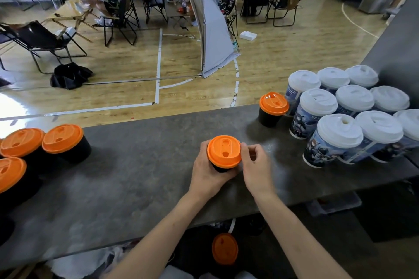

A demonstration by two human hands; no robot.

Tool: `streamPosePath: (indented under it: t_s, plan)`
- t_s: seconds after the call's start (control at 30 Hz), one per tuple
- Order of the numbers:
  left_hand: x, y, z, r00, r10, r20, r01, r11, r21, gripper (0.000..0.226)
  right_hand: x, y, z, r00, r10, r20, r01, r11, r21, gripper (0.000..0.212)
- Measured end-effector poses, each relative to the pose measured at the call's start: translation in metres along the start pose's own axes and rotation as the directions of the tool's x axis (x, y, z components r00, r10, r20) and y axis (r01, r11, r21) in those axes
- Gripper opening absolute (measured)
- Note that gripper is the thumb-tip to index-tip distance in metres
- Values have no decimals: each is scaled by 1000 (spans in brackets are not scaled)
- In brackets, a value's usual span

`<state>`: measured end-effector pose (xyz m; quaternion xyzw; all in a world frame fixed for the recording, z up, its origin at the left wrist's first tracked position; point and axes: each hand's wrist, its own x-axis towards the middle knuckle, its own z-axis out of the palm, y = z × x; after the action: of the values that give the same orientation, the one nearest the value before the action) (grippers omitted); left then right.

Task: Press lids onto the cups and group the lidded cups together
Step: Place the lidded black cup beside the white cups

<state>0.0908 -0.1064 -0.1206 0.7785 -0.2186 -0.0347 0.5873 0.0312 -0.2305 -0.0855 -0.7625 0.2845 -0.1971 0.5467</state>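
Seating the lid (224,151) on the cup (221,168), mid-counter (145,165).
Your left hand (206,174) wraps the cup's body to steady it. Your right hand (257,170) pinches the lid's rim, likely to snap the edge down. The orange group (63,140) sits far left and the white group (340,129) far right, apparently sorted by kind. One stray orange cup (273,106) stands beside the whites.

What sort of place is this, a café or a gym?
Likely a sports hall used as a makeshift workspace: the wooden floor carries court lines, folding chairs stand about, and a grey counter holds rows of lidded takeaway cups.
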Motion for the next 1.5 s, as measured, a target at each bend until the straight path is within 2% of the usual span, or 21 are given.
streamPosePath:
  t_s: [0.07, 0.2, 0.3, 0.4, 0.5, 0.6, 0.73, 0.87, 0.93, 1.03, 1.1, 1.17, 1.23, 1.33, 1.43, 1.5]
  plan:
    - [3, -2, -3, 999, 0, 54, 0, 1000, 5, 79, 5, 0, 0, 999, 18, 36, -19, 999, 32, 25]
    - [9, -8, -20, 947, -13, 322, 3, 999, 32, 80, 18, -1, -4, 989, -2, 150, -15, 994, 112, 22]
    - [12, -7, -26, 927, -11, 376, 0, 1000, 29, 80, 19, 2, -8, 977, -46, 209, 22, 993, 116, 24]
    - [8, -2, -21, 943, -8, 334, 0, 1000, 25, 86, 19, 2, -8, 982, -60, 179, 47, 996, 78, 24]
    - [-4, 5, -5, 992, -44, 116, 48, 998, -34, 109, 14, 0, -7, 992, -68, 110, 61, 996, 60, 19]
    - [-6, 5, 3, 1000, -23, -17, 23, 999, -41, 94, 7, 3, -5, 995, -78, 63, 75, 996, 49, 17]
    - [6, -3, -10, 998, -19, 55, 19, 1000, 1, 76, 8, 3, -4, 993, -83, 89, 78, 995, 54, 18]
    - [15, -5, -25, 974, -45, 223, 46, 999, 3, 74, 13, -5, 1, 988, -72, 137, 64, 996, 61, 22]
    - [15, -6, -29, 965, -54, 257, 57, 998, -6, 76, 14, -4, 4, 987, -37, 156, 25, 997, 75, 25]
    - [10, -5, -27, 973, -48, 227, 56, 998, -26, 90, 12, 0, 4, 986, -15, 164, -4, 993, 117, 22]
    - [3, -3, -23, 990, -57, 133, 65, 996, -58, 110, 11, 1, 5, 987, -40, 158, 18, 990, 141, 14]
    - [-3, -1, -19, 998, -57, 36, 59, 997, -49, 117, 10, 2, 8, 986, -42, 161, 19, 990, 143, 11]
    - [-4, -1, -17, 999, -33, 8, 33, 999, -35, 106, 8, 1, 10, 987, -37, 158, 17, 992, 128, 10]
    - [0, -4, -21, 999, -27, 38, 28, 999, -20, 85, 8, -1, 9, 987, -48, 154, 35, 996, 85, 12]
    - [3, -7, -26, 994, -35, 102, 36, 999, -10, 80, 13, -7, 8, 988, -75, 133, 71, 997, 38, 18]
    - [3, -10, -28, 990, -25, 141, 26, 1000, -5, 79, 18, -5, 10, 982, -59, 178, 56, 998, 24, 23]
